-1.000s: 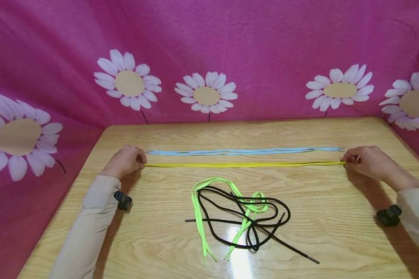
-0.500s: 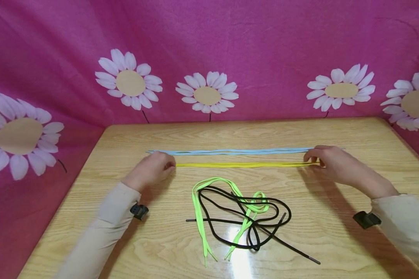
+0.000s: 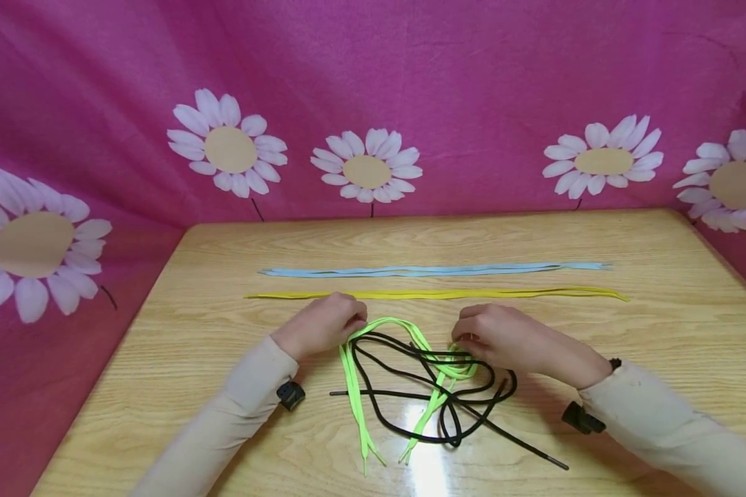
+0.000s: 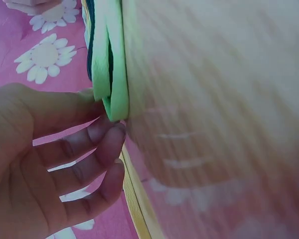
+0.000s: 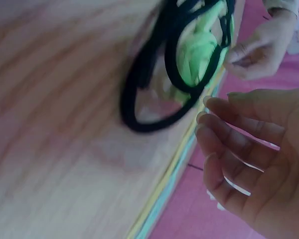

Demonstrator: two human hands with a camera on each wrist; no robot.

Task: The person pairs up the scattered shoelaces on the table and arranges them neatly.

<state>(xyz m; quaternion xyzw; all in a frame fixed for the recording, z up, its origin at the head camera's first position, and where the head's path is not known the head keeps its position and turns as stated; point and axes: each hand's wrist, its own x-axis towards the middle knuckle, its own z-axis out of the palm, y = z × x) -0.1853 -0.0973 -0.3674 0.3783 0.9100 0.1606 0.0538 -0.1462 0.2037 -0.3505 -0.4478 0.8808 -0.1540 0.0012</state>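
Observation:
My left hand (image 3: 326,323) is at the upper left bend of a neon green flat shoelace (image 3: 352,386). In the left wrist view, the thumb and fingertips stand on either side of the folded green lace (image 4: 119,74), right at its edge. My right hand (image 3: 497,335) hovers over the green lace's curled right part, its fingers loosely bent. Seen from the right wrist, these fingers (image 5: 212,134) hold nothing. A round black shoelace (image 3: 404,395) lies looped over and among the green one, its dark tips pointing left and right.
Behind the hands, a yellow shoelace (image 3: 410,295) lies doubled and straight from left to right. Parallel to it, farther back, is a light blue shoelace (image 3: 410,270). A pink cloth (image 3: 472,83) with white daisies borders the wooden table (image 3: 659,290).
Both hands have let go of the yellow shoelace's ends and moved inward and nearer, to the green and black laces. The yellow lace stays stretched out on the table.

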